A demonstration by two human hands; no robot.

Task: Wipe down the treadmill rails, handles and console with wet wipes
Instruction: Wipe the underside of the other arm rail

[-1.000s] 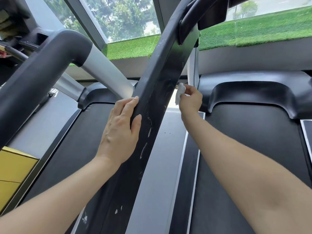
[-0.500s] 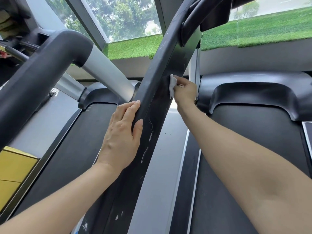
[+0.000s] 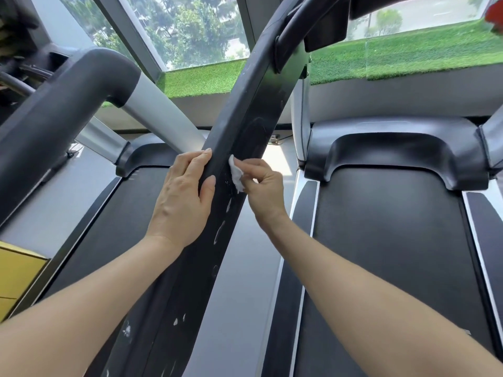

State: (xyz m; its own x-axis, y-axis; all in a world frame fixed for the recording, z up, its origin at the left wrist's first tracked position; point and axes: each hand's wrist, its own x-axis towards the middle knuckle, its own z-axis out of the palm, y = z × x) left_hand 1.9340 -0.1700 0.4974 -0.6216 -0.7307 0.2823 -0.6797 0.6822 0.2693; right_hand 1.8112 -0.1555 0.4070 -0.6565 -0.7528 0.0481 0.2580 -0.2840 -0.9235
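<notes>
At mid-frame the black rail is steadied by the left hand, fingers laid flat along its edge, while the wet wipe — pinched in the right hand — should be pressed flat and drawn toward the lower white smears.
</notes>
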